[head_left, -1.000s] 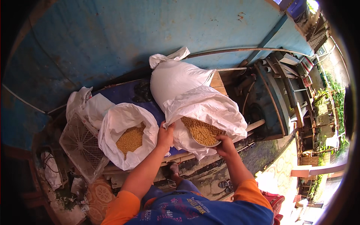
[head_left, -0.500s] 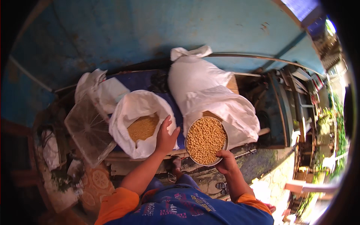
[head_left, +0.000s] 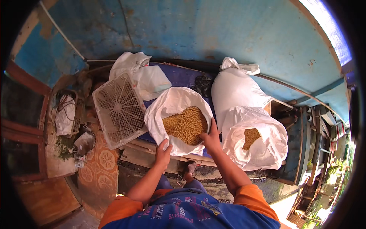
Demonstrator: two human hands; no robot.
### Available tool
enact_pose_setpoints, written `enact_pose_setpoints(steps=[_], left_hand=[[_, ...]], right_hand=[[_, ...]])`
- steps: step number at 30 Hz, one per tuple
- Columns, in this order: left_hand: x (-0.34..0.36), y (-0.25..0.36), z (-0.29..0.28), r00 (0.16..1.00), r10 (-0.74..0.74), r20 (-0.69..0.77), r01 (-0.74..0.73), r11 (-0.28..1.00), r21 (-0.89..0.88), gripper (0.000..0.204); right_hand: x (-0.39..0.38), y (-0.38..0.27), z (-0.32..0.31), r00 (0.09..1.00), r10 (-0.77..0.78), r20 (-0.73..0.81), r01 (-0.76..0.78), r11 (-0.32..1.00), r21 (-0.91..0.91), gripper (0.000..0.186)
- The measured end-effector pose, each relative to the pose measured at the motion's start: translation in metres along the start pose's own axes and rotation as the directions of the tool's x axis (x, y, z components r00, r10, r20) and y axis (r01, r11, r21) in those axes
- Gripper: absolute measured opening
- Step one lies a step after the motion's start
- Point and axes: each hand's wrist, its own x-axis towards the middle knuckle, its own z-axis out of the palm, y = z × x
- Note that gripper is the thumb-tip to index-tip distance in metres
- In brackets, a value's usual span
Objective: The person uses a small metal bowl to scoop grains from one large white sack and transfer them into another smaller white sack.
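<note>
A white woven sack point(head_left: 155, 114) stands in front of me with its mouth rolled open. Inside it lie yellowish soybean-like beans point(head_left: 187, 124). My left hand point(head_left: 163, 154) is closed on the near left rim of this sack. At the right side of the mouth, my right hand point(head_left: 212, 139) grips the round metal bowl, its thumb inward over the beans. Most of the bowl is hidden by beans and sack, so its exact tilt is hard to make out.
Another open sack point(head_left: 276, 143) with beans leans at the right, before a full white sack point(head_left: 232, 87). A plastic crate point(head_left: 120, 108) tilts at the left beside white bags point(head_left: 152, 82). A black plastic bag point(head_left: 204, 84) lies behind, near the blue wall point(head_left: 183, 30).
My right hand has brought the bowl of beans left from the right sack into the middle sack's mouth. My left hand, open before, now grips that sack's rim. The view has shifted.
</note>
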Motion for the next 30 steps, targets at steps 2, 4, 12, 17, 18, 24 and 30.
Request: enact_pose_setpoints(steps=[2, 4, 12, 17, 18, 24, 30], left_hand=[[0.009, -0.011, -0.004, 0.994, 0.105, 0.013, -0.106, 0.994, 0.035, 0.050], [0.009, -0.009, -0.005, 0.997, 0.071, 0.025, -0.071, 0.997, 0.010, 0.050], [0.023, -0.026, -0.012, 0.992, 0.125, 0.020, -0.123, 0.990, -0.073, 0.050], [0.025, -0.016, -0.010, 0.995, 0.099, -0.028, -0.102, 0.987, -0.126, 0.046], [0.029, -0.017, -0.010, 0.999, 0.044, -0.012, -0.045, 0.974, -0.221, 0.044], [0.019, 0.033, 0.006, 0.976, 0.115, 0.187, -0.037, 0.925, -0.377, 0.037], [0.022, 0.006, -0.011, 0.997, -0.071, 0.034, 0.079, 0.906, -0.416, 0.036]], right_hand=[[0.009, -0.017, 0.022, 0.970, -0.236, -0.050, 0.204, 0.914, -0.352, 0.090], [0.020, -0.019, 0.037, 0.925, -0.380, -0.013, 0.322, 0.801, -0.504, 0.086], [0.038, -0.005, 0.050, 0.618, -0.760, 0.202, 0.649, 0.347, -0.677, 0.078], [0.031, -0.007, 0.034, 0.374, -0.910, 0.179, 0.724, 0.166, -0.670, 0.078], [0.027, -0.009, 0.031, 0.374, -0.910, 0.175, 0.721, 0.167, -0.672, 0.078], [-0.015, -0.022, 0.000, 0.607, -0.749, -0.267, 0.629, 0.658, -0.415, 0.090], [-0.081, -0.057, -0.064, 0.940, -0.309, -0.147, 0.329, 0.696, 0.638, 0.080]])
